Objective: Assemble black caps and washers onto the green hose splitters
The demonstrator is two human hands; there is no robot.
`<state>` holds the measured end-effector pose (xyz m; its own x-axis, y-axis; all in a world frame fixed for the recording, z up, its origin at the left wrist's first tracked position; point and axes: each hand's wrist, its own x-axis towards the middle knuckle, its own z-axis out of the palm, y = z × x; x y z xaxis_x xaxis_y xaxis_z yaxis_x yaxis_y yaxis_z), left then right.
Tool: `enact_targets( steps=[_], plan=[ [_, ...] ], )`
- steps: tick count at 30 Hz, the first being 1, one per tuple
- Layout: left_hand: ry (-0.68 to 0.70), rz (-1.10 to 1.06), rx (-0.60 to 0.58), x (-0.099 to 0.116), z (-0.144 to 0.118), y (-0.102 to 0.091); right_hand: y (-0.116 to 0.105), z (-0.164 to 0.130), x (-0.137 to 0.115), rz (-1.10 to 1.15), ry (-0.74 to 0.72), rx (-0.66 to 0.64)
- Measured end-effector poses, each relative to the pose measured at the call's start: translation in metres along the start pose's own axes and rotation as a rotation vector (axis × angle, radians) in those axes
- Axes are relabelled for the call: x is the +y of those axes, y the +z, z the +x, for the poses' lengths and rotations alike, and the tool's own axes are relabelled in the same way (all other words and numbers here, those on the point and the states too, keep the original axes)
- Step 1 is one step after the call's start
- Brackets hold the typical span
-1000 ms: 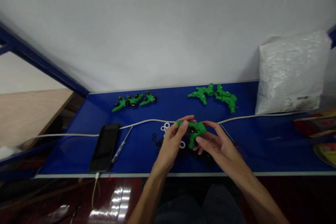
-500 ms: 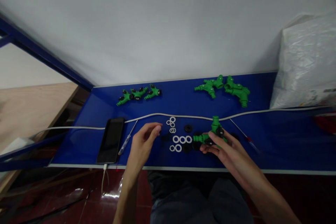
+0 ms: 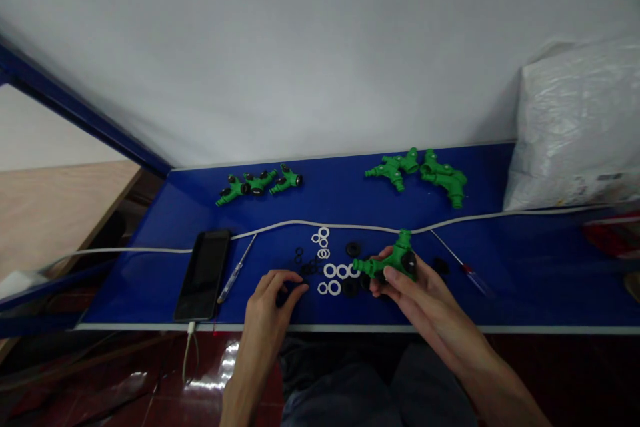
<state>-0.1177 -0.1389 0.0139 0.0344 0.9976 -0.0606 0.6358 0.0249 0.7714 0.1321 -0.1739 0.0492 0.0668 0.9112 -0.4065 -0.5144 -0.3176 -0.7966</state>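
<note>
Now your left hand (image 3: 267, 293) rests low on the blue counter (image 3: 150, 227), fingers curled down onto small black rings (image 3: 303, 265), pinching nothing you can be sure of. White rings (image 3: 336, 272) lie just to its right. Your right hand (image 3: 410, 283) grips the green pipe piece (image 3: 395, 260), its long arm pointing left toward the rings.

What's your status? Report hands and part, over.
Right hand gripping green fitting. Left hand fingertips down among black rings. White washers between the hands.
</note>
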Motion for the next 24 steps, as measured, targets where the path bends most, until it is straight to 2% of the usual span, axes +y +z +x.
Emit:
enact_targets(
  steps=[3, 6, 9, 13, 17, 21, 24],
  plan=[
    [-0.033, -0.045, -0.012, 0.006, -0.001, -0.004, 0.001, -0.002, 0.003, 0.062, -0.017, 0.032],
    [-0.083, -0.191, -0.030, 0.024, -0.001, -0.003, 0.001, -0.001, 0.007, 0.082, -0.021, 0.087],
    [-0.145, -0.448, -0.079, 0.052, 0.001, 0.007, 0.003, -0.001, 0.013, 0.100, -0.035, 0.133],
    [-0.129, -0.672, -0.191, 0.081, 0.009, 0.027, 0.006, -0.005, 0.019, 0.114, -0.068, 0.111],
    [-0.119, -0.753, -0.225, 0.088, 0.015, 0.040, 0.010, -0.007, 0.021, 0.169, -0.082, 0.108],
    [-0.132, -0.755, -0.385, 0.089, 0.016, 0.041, 0.015, -0.007, 0.018, 0.205, -0.077, 0.129],
    [-0.133, -0.769, -0.396, 0.090, 0.016, 0.042, 0.017, -0.009, 0.016, 0.135, -0.081, 0.183]
  ],
)
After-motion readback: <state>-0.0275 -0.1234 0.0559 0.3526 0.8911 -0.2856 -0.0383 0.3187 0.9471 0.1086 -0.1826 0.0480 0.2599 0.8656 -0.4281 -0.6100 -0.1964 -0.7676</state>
